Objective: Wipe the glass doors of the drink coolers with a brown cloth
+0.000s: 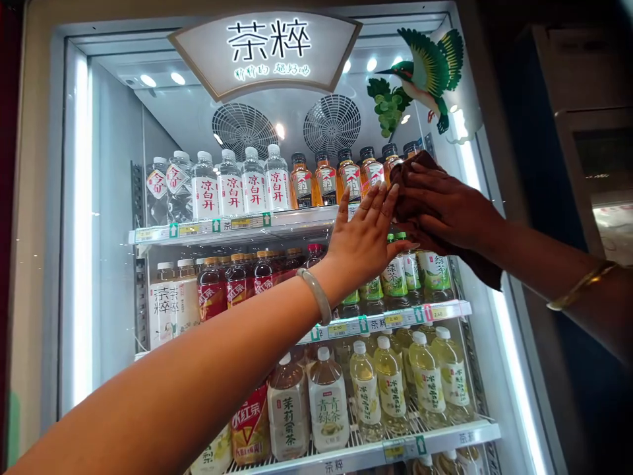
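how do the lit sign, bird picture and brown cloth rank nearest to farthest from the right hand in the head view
1. Brown cloth, under the right hand
2. Bird picture, above it
3. Lit sign, up and left

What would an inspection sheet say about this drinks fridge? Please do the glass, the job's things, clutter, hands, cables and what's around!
Surface: glass front, upright and see-through.
Job's things: a dark cloth against the glass, one end hanging down.
Clutter: behind the glass, shelves of drinks, including clear bottles and amber bottles on the top one.
Hands: left hand with fingers spread, seemingly flat on the glass; right hand over the cloth, its grip unclear.
Cables: nothing seen for certain.
Surroundings: a fan-shaped sign across the top, with a bird picture to its right.
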The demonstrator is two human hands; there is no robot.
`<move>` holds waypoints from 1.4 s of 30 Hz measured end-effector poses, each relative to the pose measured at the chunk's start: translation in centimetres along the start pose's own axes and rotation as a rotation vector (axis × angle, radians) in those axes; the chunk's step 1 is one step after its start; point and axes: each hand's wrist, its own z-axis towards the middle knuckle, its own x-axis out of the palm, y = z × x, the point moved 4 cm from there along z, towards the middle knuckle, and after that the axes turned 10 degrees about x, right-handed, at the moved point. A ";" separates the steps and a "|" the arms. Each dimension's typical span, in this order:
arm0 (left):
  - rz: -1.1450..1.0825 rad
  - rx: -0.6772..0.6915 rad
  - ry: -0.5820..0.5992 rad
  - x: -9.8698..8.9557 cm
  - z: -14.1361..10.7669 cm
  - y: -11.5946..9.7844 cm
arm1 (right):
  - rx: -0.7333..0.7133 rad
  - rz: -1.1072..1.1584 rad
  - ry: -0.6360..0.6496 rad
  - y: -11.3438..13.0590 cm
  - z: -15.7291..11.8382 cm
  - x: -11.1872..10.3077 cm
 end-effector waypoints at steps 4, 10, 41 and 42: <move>0.007 -0.036 -0.058 -0.1 1.5 -0.2 | -0.003 0.002 -0.038 1.4 -0.6 0.6; 0.016 0.055 0.000 0.4 1.8 -1.8 | -0.265 -0.026 0.076 -1.6 -3.1 -1.0; -0.113 0.128 0.015 2.1 -0.5 -7.8 | 0.046 -0.046 0.020 -3.9 -7.9 -1.8; -0.118 0.110 0.006 2.1 -0.4 -7.9 | 0.124 -0.046 -0.020 -3.6 -7.5 -1.5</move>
